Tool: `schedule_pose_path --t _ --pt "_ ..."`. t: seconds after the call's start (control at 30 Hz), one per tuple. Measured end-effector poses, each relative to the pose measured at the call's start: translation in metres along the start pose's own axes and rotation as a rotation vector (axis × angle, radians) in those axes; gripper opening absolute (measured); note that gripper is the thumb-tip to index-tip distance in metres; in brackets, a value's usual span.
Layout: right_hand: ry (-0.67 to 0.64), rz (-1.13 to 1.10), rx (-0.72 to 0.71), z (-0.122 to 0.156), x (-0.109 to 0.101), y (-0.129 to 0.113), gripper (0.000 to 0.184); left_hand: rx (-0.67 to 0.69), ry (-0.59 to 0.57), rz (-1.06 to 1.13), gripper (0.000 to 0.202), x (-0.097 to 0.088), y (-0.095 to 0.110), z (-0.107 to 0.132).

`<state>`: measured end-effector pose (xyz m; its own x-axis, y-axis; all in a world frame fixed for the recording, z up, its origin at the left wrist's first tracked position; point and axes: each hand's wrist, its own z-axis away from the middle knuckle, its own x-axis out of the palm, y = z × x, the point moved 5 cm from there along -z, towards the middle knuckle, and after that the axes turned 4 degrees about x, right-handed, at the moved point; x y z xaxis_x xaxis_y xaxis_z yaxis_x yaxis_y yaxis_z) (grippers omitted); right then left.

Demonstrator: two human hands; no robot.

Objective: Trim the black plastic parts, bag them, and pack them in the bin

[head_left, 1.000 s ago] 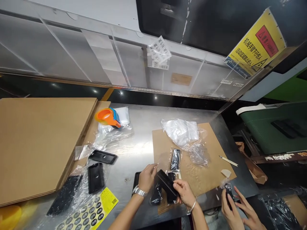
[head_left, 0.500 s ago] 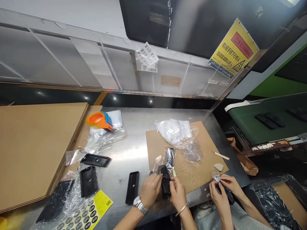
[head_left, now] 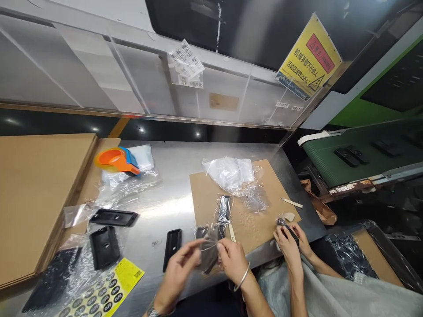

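Clear plastic bag (head_left: 210,245) is stretched between this person's two hands, right over the near left corner of the cardboard sheet (head_left: 274,209), close to the near edge of the steel counter (head_left: 170,193). There's a dark piece (head_left: 209,259) under or inside that plastic, can't really tell which. It's too covered and blurry to call its long axis either.

The left hand (head_left: 178,268) comes in from the left, fingers half curled, thumb and index a bit apart, tips right at the plastic. Kinda smeared, so no idea if it's actually gripping. The right hand (head_left: 233,260) is curled up tight, thumb and index pinching the plastic.

Just beyond is a black wrapped bar (head_left: 224,209) flat on the cardboard, lengthwise from the near edge toward the far edge. A pale strip (head_left: 232,233) with lettering lies at its near end, running roughly the same way. On bare counter just left of the cardboard, a long black tray (head_left: 172,247) also points near-to-far, its far end leaning slightly right. Toward the right edge, a co-worker's hands (head_left: 288,243) are closed around another dark piece (head_left: 292,233).
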<state>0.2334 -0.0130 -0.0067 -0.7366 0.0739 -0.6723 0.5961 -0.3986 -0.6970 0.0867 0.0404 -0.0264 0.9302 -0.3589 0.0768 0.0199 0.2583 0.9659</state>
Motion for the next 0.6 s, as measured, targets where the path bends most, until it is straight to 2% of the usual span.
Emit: schedule_pose_path --t 0.07,0.1,0.13,0.17,0.23,0.27,0.3,0.43,0.5,0.6 --pt "-0.085 -0.246 0.033 0.003 0.003 -0.007 0.031 -0.172 0.339 0.305 0.023 -0.018 -0.018 0.005" --pt "-0.123 -0.350 0.060 0.004 0.006 -0.010 0.031 -0.285 0.471 0.430 0.020 -0.020 -0.029 0.010" --pt "-0.159 -0.436 0.082 0.005 0.011 -0.013 0.031 -0.412 0.515 0.547 0.018 -0.016 -0.038 0.016" --pt "-0.197 -0.507 0.096 0.006 0.016 -0.016 0.031 -0.541 0.466 0.660 0.017 -0.006 -0.044 0.021" --pt "-0.246 -0.574 0.093 0.010 0.025 -0.022 0.030 -0.721 0.236 0.867 0.027 0.020 -0.045 0.028" --pt "-0.238 -0.554 0.066 0.012 0.027 -0.025 0.027 -0.743 0.149 0.952 0.035 0.029 -0.041 0.029" --pt "-0.210 -0.502 0.024 0.014 0.027 -0.027 0.025 -0.731 0.114 1.020 0.040 0.034 -0.036 0.029" --pt "-0.081 -0.246 -0.168 0.024 0.021 -0.034 0.027 -0.676 0.260 1.111 0.030 0.026 -0.029 0.017" --pt "-0.093 -0.213 -0.194 0.027 0.021 -0.031 0.031 -0.719 0.303 1.085 0.028 0.017 -0.031 0.011" --pt "-0.131 -0.180 -0.184 0.029 0.029 -0.020 0.035 -0.776 0.299 0.992 0.022 0.008 -0.038 0.007"
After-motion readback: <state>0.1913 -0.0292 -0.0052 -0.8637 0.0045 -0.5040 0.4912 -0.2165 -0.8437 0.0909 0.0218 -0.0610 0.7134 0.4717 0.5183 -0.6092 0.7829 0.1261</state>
